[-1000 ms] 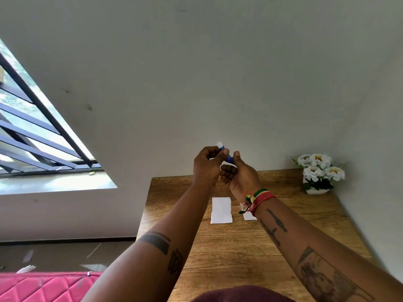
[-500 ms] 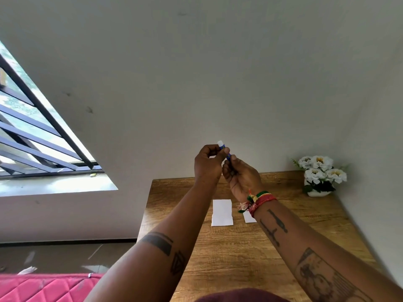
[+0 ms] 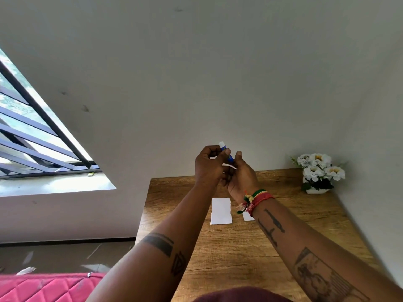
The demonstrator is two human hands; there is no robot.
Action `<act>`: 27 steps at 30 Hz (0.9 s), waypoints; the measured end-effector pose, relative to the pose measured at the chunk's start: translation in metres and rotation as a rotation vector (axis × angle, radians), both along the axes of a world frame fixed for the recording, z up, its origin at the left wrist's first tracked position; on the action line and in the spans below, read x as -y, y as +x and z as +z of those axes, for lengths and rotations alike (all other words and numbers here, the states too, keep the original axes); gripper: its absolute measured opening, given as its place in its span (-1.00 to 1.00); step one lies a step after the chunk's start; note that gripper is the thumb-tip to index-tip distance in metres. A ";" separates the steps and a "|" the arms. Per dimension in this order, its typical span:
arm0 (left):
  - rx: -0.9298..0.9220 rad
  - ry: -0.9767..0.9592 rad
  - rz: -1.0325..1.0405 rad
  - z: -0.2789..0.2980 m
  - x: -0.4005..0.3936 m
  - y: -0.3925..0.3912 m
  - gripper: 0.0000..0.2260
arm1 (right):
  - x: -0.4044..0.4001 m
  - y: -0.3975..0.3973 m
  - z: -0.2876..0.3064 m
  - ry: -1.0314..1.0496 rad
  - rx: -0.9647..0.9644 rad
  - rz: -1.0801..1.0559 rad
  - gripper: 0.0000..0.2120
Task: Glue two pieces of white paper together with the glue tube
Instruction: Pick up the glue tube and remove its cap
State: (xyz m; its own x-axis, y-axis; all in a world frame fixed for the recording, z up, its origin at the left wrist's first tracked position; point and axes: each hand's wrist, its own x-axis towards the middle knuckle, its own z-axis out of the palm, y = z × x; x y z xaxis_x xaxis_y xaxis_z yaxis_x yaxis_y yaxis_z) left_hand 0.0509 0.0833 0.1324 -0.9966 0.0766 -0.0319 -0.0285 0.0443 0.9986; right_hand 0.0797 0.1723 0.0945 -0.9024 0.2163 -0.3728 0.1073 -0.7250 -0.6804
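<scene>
Both hands are raised above the wooden table (image 3: 294, 214), holding a small blue glue tube (image 3: 225, 150) with a white tip that points up and left. My left hand (image 3: 209, 166) pinches the tube's upper part between thumb and fingers. My right hand (image 3: 242, 177) grips its lower end from the right. One piece of white paper (image 3: 220, 211) lies flat on the table under the hands. A second piece of white paper (image 3: 248, 216) lies to its right, mostly hidden by my right wrist.
A white pot of white flowers (image 3: 317, 173) stands at the table's far right corner against the wall. A barred window (image 3: 32, 138) is at the left. A pink quilted cushion (image 3: 43, 287) lies on the floor, bottom left.
The hands have stayed together on the glue tube, with the fingers shifting slightly around it. The papers have not moved.
</scene>
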 end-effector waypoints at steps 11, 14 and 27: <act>0.039 0.023 -0.026 0.006 -0.004 0.004 -0.82 | 0.003 -0.002 0.001 0.028 -0.008 -0.051 -0.56; 0.037 0.025 -0.030 0.011 -0.004 0.005 -0.82 | 0.000 -0.005 -0.002 0.039 -0.005 -0.055 -0.42; 0.040 0.043 -0.031 0.010 -0.007 0.006 -0.79 | 0.000 -0.002 0.001 0.098 -0.004 -0.065 -0.48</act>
State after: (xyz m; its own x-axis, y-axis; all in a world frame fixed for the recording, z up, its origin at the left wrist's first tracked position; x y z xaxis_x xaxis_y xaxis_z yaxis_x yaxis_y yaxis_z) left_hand 0.0565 0.0899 0.1428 -0.9917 0.1094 -0.0674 -0.0675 0.0029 0.9977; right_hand 0.0775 0.1721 0.0955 -0.8865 0.3099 -0.3435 0.0593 -0.6602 -0.7487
